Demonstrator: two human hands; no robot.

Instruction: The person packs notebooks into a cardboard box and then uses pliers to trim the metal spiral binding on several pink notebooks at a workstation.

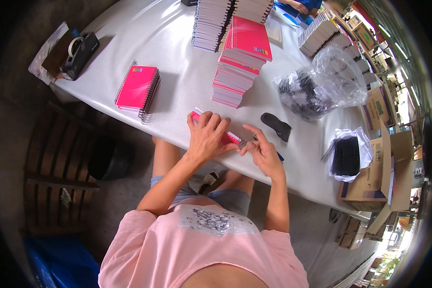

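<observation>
A small pink notebook point(231, 138) stands on edge at the table's near side, in the grip of my left hand point(206, 132), whose fingers curl over its top. From its right end pokes a dark spiral wire point(243, 142). My right hand point(266, 156) is at that wire, thumb against the coil and index finger raised; its other fingers are partly hidden. Left of my hands lies a short stack of spiral-bound pink notebooks point(137, 87). Beyond them rises a tall pile of pink-covered books point(245, 41). A black, paddle-shaped object point(276, 126) rests beside my right hand.
A tape dispenser point(80, 55) stands at the table's left corner. To the right are a clear bag of black coils point(317, 89), coils on white paper point(345, 156) and an open cardboard box point(369, 170). Another person's hand point(300, 7) shows at the far side.
</observation>
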